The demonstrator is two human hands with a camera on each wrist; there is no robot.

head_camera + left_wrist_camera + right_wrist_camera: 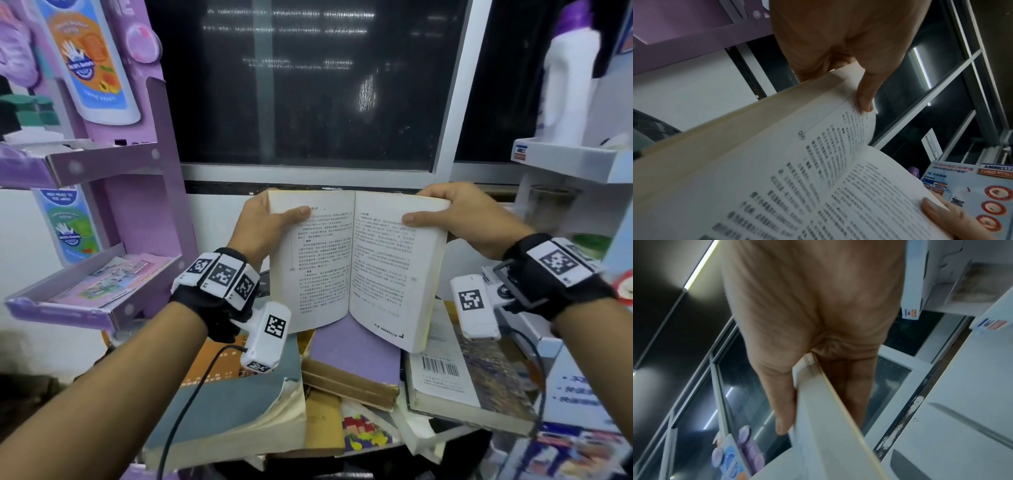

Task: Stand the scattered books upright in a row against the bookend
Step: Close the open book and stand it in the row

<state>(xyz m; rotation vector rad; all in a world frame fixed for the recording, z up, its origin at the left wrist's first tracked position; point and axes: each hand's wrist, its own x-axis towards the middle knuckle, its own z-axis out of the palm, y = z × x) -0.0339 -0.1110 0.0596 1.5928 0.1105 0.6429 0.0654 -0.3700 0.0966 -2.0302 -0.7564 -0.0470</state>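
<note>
We hold an open book (pixel 356 260) up in the air with both hands, above a heap of other books lying flat. Our left hand (pixel 263 222) grips the top left corner, thumb curled over the left page and fingers behind the cover. Our right hand (pixel 469 219) grips the top right corner the same way, thumb on the right page. The pages carry dense columns of printed text, too small and blurred to read.

Below, near left, lies a thick grey and orange book (pixel 222 404) with worn pages. To its right lies a lilac book (pixel 356 353) on brown volumes, and further right a white-backed book (pixel 445 380) showing a barcode.

At the far left stands a purple cardboard display shelf (pixel 120 164) with pictured bottles whose labels are largely illegible. At the far right a white bottle with a purple cap (pixel 568 78) stands on a white shelf (pixel 565 161). A dark window (pixel 308 85) fills the far wall.
</note>
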